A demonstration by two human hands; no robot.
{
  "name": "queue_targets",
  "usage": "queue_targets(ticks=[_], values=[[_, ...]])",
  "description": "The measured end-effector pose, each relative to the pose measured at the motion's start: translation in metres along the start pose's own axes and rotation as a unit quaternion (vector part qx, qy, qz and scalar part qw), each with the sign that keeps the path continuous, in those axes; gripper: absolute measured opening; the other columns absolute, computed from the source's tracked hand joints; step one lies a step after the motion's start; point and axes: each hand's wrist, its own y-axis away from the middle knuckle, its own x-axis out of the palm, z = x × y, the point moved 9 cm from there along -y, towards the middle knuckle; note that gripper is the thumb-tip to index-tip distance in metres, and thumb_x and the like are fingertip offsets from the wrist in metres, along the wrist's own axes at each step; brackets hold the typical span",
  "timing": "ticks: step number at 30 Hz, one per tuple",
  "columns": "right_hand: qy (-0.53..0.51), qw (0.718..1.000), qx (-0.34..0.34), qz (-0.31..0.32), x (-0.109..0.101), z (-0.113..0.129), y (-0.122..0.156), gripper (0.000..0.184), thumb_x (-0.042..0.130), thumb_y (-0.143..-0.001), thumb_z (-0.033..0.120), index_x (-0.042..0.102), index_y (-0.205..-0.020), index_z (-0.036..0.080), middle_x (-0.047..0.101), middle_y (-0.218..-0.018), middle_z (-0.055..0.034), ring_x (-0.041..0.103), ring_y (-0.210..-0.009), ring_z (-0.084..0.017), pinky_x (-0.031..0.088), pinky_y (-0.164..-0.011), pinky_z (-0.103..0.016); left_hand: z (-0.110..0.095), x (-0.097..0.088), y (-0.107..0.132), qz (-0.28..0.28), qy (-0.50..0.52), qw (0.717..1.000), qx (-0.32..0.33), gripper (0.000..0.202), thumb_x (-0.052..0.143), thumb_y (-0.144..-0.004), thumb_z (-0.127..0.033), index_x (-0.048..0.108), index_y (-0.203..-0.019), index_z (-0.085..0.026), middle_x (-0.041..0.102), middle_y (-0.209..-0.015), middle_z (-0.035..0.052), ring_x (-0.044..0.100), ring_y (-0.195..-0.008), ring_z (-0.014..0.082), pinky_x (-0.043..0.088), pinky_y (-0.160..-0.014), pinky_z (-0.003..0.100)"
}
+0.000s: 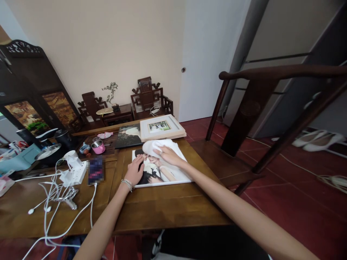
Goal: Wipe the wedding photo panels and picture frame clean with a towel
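Observation:
A large photo print point(151, 170) with a white border lies flat on the wooden table point(168, 209). It shows people in black and white clothes. My left hand point(135, 170) rests on its left side, fingers laid out over the picture. Under my right hand point(169, 156) is a bunched white cloth point(151, 147), gripped and pressed against the upper part of the photo. The cloth and both hands cover parts of the picture.
Behind the photo lie a white picture frame point(176, 127) and a dark photo panel point(127, 136). To the left are a phone point(95, 171), a power strip point(78, 174), tangled white cables and a pink cup point(98, 146). A wooden chair point(244, 108) stands at the right.

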Motion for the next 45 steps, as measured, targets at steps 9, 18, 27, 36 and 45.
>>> queue_targets(ticks=[9,18,27,36,45], values=[[-0.017,0.999,0.004,0.028,0.032,0.013,-0.026,0.056,0.029,-0.090,0.058,0.063,-0.110,0.018,0.071,-0.094,-0.0059,0.065,-0.085,-0.024,0.045,-0.088,-0.041,-0.006,-0.003,-0.002,-0.010,0.002,1.000,0.021,0.035,0.041,-0.090,-0.027,0.055,-0.121,-0.020,0.053,-0.130,0.0081,0.046,-0.123,0.0236,0.036,-0.104,0.043],[0.034,0.998,0.045,-0.009,-0.047,-0.044,0.024,0.057,0.030,-0.088,0.059,0.062,-0.113,0.019,0.059,-0.124,-0.0087,0.044,-0.122,-0.034,0.031,-0.102,-0.052,0.005,0.001,-0.001,-0.022,0.012,0.999,-0.021,0.037,0.040,-0.091,-0.030,0.053,-0.124,-0.020,0.047,-0.137,0.0080,0.037,-0.131,0.0214,0.028,-0.109,0.044],[0.120,0.980,-0.110,0.111,-0.006,0.028,0.119,0.039,0.036,-0.092,0.046,0.065,-0.106,0.024,0.043,-0.141,-0.0042,0.024,-0.136,-0.027,0.019,-0.111,-0.049,0.009,0.005,-0.001,0.001,-0.010,0.999,-0.034,0.046,0.039,-0.091,-0.033,0.043,-0.133,-0.015,0.035,-0.145,0.0128,0.028,-0.136,0.0233,0.025,-0.109,0.046],[0.153,0.987,0.006,0.058,-0.029,-0.042,0.037,0.059,0.030,-0.089,0.058,0.053,-0.128,0.019,0.043,-0.140,-0.0078,0.023,-0.136,-0.030,0.022,-0.109,-0.046,0.012,0.006,-0.002,0.007,-0.010,1.000,-0.019,0.046,0.037,-0.092,-0.033,0.043,-0.133,-0.014,0.036,-0.144,0.0124,0.029,-0.135,0.0227,0.024,-0.110,0.045],[0.162,0.985,0.032,0.050,-0.028,-0.045,0.038,0.059,0.032,-0.089,0.056,0.051,-0.129,0.018,0.042,-0.141,-0.0081,0.018,-0.137,-0.033,0.020,-0.110,-0.049,0.013,0.006,-0.002,-0.006,-0.010,0.999,-0.033,0.045,0.039,-0.091,-0.029,0.044,-0.132,-0.012,0.038,-0.143,0.0133,0.031,-0.134,0.0231,0.024,-0.110,0.044]])
